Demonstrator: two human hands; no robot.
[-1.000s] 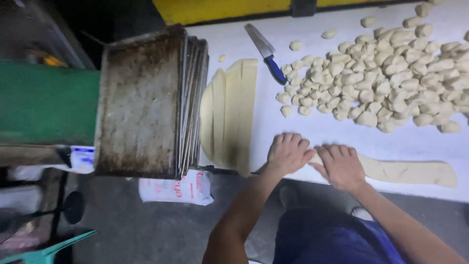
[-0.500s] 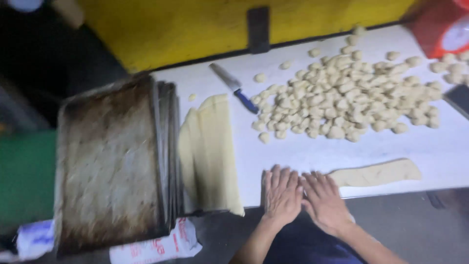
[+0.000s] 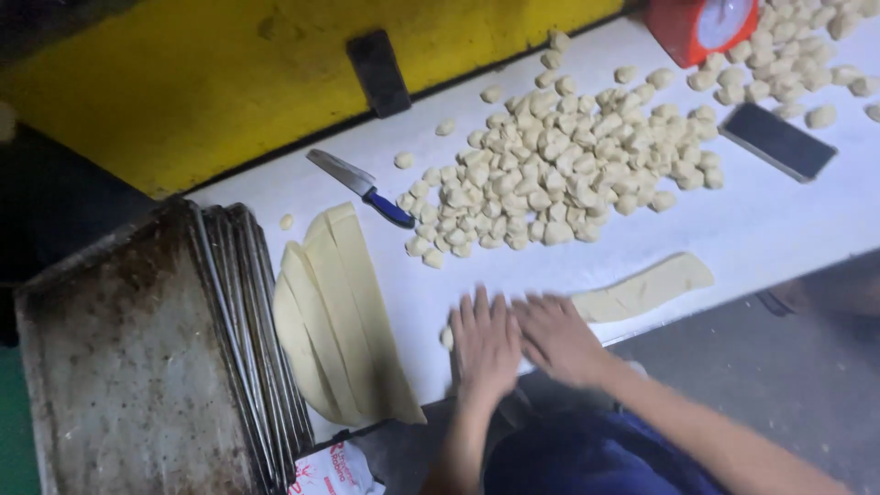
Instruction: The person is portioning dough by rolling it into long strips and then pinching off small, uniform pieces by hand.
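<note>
The person presses both hands flat on the white tabletop (image 3: 788, 220), near its front edge. The left hand (image 3: 483, 346) and the right hand (image 3: 557, 337) lie side by side, almost touching, with fingers stretched out and palms down; neither one closes around anything. Under them lies one end of a long dough strip (image 3: 642, 288), which comes out from under the right hand and runs to the right along the edge. The strip looks soft and light (it would probably stretch or tear if lifted by one end), so it seems better to handle it with flat palms, or to support it from below at the middle. To the left lie several more cut dough strips (image 3: 339, 312), close together, just beside a stack of worn metal trays (image 3: 137, 357). Behind the hands are a blue-handled knife (image 3: 359, 187) and a big heap of small dough pieces (image 3: 568, 170). A dark phone (image 3: 777, 140) and a red scale (image 3: 701, 26) stand farther right.
</note>
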